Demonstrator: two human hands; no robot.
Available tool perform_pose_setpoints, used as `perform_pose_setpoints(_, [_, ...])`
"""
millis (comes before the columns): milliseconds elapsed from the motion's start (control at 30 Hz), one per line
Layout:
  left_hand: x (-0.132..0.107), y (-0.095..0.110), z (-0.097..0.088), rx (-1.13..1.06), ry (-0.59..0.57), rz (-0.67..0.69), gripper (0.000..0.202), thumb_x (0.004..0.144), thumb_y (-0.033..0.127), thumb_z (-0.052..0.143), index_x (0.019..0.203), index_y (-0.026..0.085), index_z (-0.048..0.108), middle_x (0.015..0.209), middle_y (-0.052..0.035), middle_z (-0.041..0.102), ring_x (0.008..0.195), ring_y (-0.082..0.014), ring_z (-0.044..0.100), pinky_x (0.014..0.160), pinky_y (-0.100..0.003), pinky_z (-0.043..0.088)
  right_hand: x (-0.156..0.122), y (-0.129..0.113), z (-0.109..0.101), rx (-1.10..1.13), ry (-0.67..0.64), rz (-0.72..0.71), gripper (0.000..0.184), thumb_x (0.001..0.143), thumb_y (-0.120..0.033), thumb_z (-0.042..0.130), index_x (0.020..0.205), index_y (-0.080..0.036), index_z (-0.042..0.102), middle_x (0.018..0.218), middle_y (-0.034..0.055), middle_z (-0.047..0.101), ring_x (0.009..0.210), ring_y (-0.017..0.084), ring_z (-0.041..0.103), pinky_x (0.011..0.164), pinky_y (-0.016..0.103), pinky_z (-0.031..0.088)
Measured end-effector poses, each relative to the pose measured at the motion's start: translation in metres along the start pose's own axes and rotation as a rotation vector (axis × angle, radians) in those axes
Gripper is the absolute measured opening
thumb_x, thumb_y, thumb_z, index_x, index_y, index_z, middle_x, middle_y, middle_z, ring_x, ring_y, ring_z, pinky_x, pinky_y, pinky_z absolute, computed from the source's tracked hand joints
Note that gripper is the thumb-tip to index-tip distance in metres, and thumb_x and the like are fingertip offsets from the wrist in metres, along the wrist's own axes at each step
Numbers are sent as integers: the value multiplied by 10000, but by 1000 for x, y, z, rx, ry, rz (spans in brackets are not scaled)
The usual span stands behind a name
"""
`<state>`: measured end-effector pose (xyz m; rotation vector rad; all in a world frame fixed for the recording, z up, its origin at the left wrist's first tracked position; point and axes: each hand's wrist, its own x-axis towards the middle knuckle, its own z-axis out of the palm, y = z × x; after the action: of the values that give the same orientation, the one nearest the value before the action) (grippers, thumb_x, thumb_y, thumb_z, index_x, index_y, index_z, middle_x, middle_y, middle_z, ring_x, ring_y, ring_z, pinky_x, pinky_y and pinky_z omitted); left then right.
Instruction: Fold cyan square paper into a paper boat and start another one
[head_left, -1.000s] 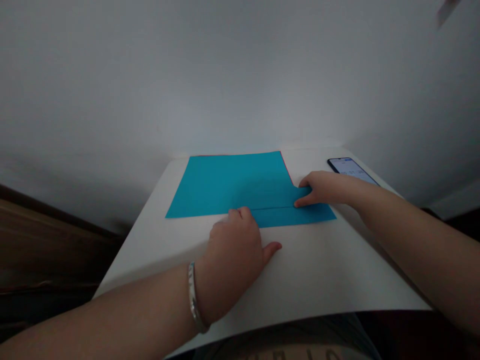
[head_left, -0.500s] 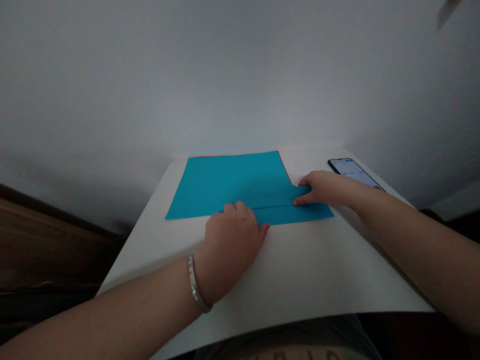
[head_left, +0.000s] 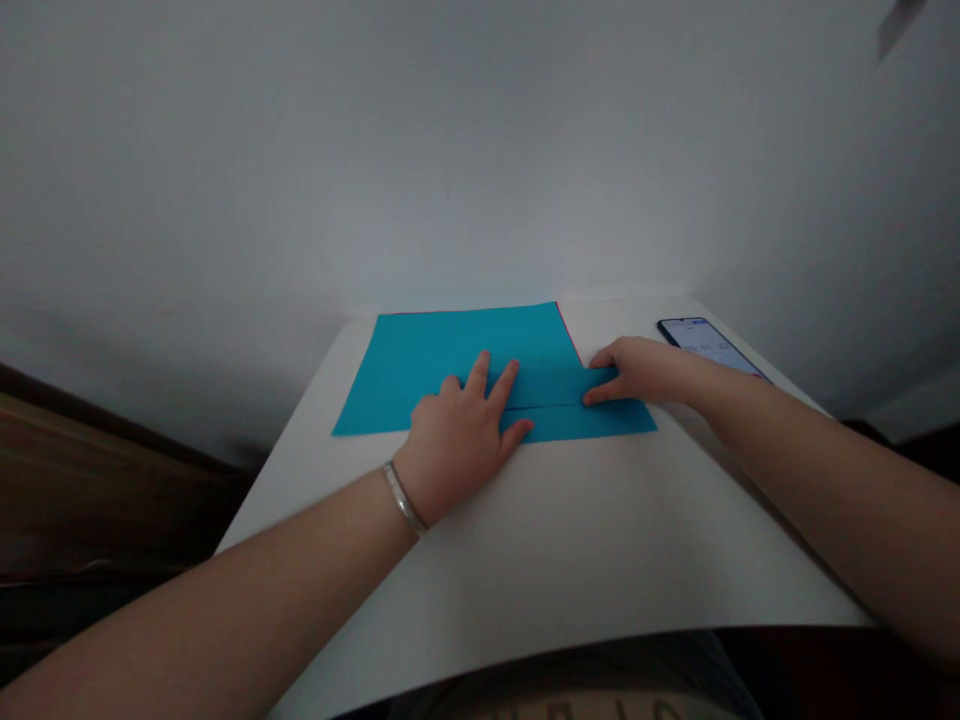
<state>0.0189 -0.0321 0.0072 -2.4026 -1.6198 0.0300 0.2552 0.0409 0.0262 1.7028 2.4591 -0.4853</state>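
A large blue sheet of paper [head_left: 427,350] lies on the white table, with a thin red edge showing along its back and right sides. Across its front right part is a blue paper strip [head_left: 551,388] that reaches past the sheet's right edge; a dark line runs along the strip's near side. My left hand [head_left: 461,435], with a silver bangle [head_left: 405,500] on the wrist, rests on the paper with fingers spread. At the strip's right end, the thumb and fingers of my right hand [head_left: 637,370] grip the paper.
A phone [head_left: 712,345] with a lit timer screen lies at the table's right edge, behind my right forearm. The white table [head_left: 585,540] meets a pale wall [head_left: 450,150] at the back. A brown wooden surface [head_left: 97,480] stands to the left.
My left hand has moved slightly forward onto the paper, and its curled fingers are now spread. The strip's right end and my right hand have shifted slightly back and left.
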Motion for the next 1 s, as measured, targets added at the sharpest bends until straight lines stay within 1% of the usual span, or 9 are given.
perform_pose_setpoints(100, [0,-1,1,-19,29,10,643,930,578,283,1478,244,263,1483,-162,351,1111,-365,530,707,-440,525,1,3,0,5,-16,-26,371,701,-545,630,846,-216,721,711,32,690,649,193,608,576,287,387])
perform_pose_setpoints(167, [0,-1,2,-40,100,56,615,942,514,334,1468,199,293,1482,-176,349,1199,-366,479,844,-488,486,1,3,-1,6,-18,-28,374,702,-548,626,842,-214,718,711,32,690,658,197,612,578,287,391])
perform_pose_setpoints(233, [2,-2,2,-66,173,176,548,953,408,378,1448,177,335,1501,-154,327,1313,-346,378,1019,-524,360,0,2,-2,5,-25,-22,373,701,-548,626,847,-217,715,721,32,695,669,199,618,577,284,394])
perform_pose_setpoints(300, [3,-2,2,-107,190,358,487,962,340,379,1422,181,385,1514,-101,324,1385,-301,283,1123,-499,224,0,0,-2,-5,-30,-17,370,701,-549,624,849,-222,710,725,30,699,667,199,621,569,281,393])
perform_pose_setpoints(367, [4,-2,3,-167,149,515,468,973,349,358,1410,190,404,1516,-55,332,1401,-252,264,1155,-444,178,-1,-3,-3,-28,-27,-13,378,697,-555,620,840,-216,705,715,34,696,651,201,617,553,283,386])
perform_pose_setpoints(433, [3,-1,3,-230,87,587,496,973,399,350,1414,178,396,1507,-46,351,1392,-227,288,1154,-401,199,-2,-5,-3,-55,-20,-10,396,695,-562,612,839,-204,704,718,46,694,645,207,614,545,290,379])
perform_pose_setpoints(533, [3,-2,4,-294,28,598,526,963,422,368,1416,153,389,1492,-67,376,1375,-218,321,1138,-370,236,-3,-7,-4,-69,-21,5,423,693,-566,606,874,-197,707,749,59,698,657,213,616,548,293,379])
perform_pose_setpoints(800, [3,0,4,-315,32,575,535,954,424,385,1415,153,386,1460,-94,415,1344,-234,357,1116,-382,260,-3,-7,-6,-55,-17,52,465,665,-584,636,927,-205,700,802,50,705,707,211,629,572,287,395])
perform_pose_setpoints(1000, [-1,4,-1,-251,58,515,535,944,425,394,1368,103,438,1296,-139,517,1223,-272,450,1028,-399,357,3,2,-7,-81,-56,112,435,649,-617,639,821,-222,703,756,55,695,708,234,634,576,312,404])
